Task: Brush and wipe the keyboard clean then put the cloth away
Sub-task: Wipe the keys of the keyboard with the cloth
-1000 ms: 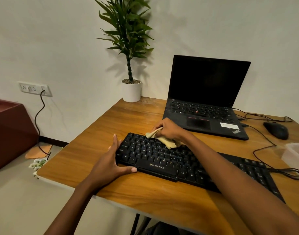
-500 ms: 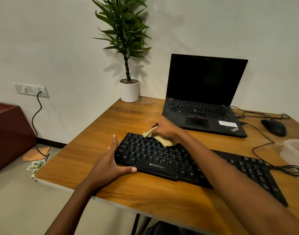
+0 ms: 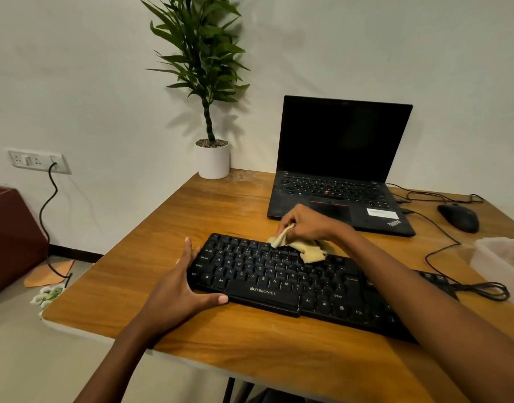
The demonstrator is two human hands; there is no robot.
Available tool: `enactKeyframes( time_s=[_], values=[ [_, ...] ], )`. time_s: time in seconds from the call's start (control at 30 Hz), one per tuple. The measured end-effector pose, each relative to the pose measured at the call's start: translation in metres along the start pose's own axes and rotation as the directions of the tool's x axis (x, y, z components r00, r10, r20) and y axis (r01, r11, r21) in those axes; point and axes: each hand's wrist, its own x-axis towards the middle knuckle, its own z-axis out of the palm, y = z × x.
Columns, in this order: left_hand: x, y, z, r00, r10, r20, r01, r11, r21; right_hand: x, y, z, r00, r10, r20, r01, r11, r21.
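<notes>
A black keyboard [image 3: 279, 280] lies across the wooden desk [image 3: 220, 210] in front of me. My right hand [image 3: 305, 222] grips a crumpled yellow cloth [image 3: 305, 248] and holds it on the keyboard's top key rows, near the far edge. My left hand [image 3: 183, 286] rests with straight fingers against the keyboard's left end, thumb along its front edge. My right forearm crosses over the keyboard's right half and hides part of it.
An open black laptop [image 3: 337, 181] stands behind the keyboard. A potted plant [image 3: 212, 158] sits at the back left corner. A black mouse [image 3: 459, 218] and cables lie at the right, beside a clear plastic container [image 3: 503, 263]. The desk's edge runs close on the left.
My right hand has drawn the cloth a little to the right along the top key rows. My left hand has stayed at the keyboard's left end.
</notes>
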Motion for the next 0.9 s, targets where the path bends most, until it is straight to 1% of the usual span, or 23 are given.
enactKeyframes(
  time_s=[0.1,0.17,0.23,0.3,0.4,0.5,0.57,0.7,0.77,0.83,0.9],
  values=[
    [-0.001,0.002,-0.001,1.0,0.003,0.008,-0.003,1.0,-0.016,0.029,-0.027,0.033,0.998,-0.003,-0.062,0.006,0.999,0.049],
    [0.0,0.003,-0.001,1.0,-0.003,0.004,0.003,1.0,-0.024,0.049,-0.044,0.055,0.992,-0.049,-0.115,0.057,0.996,0.067],
    [0.001,0.004,-0.001,1.0,-0.014,0.003,0.014,1.0,-0.02,0.06,-0.052,0.065,0.982,-0.092,-0.162,0.101,0.994,0.046],
    [0.0,0.004,-0.001,1.0,-0.027,0.004,0.027,0.999,-0.028,0.057,-0.048,0.06,0.985,-0.1,-0.139,0.104,0.994,0.024],
    [-0.001,0.004,-0.001,0.999,-0.036,0.002,0.036,0.999,-0.038,0.033,-0.027,0.036,0.995,-0.065,-0.071,0.067,0.997,0.029],
    [0.001,0.0,0.0,0.999,-0.037,0.006,0.037,0.999,-0.036,0.007,-0.004,0.011,0.998,-0.017,-0.057,0.019,0.999,0.027],
    [0.003,-0.003,0.0,1.0,-0.026,0.011,0.026,1.0,-0.016,0.004,0.0,0.007,0.999,0.008,-0.054,-0.006,0.999,0.042],
    [0.004,-0.005,0.0,1.0,-0.001,0.022,0.001,1.0,-0.001,0.038,-0.024,0.032,0.999,0.012,-0.041,-0.007,0.993,0.122],
    [0.004,-0.006,0.001,1.0,0.002,0.024,-0.002,1.0,0.006,0.061,-0.043,0.052,0.998,0.003,-0.062,0.007,0.987,0.162],
    [0.005,-0.007,0.001,1.0,0.003,0.021,-0.004,1.0,0.015,0.079,-0.058,0.067,0.995,-0.026,-0.097,0.04,0.988,0.152],
    [0.005,-0.008,0.001,1.0,-0.013,0.022,0.012,1.0,0.027,0.086,-0.062,0.072,0.995,-0.042,-0.094,0.055,0.989,0.139]
  ],
)
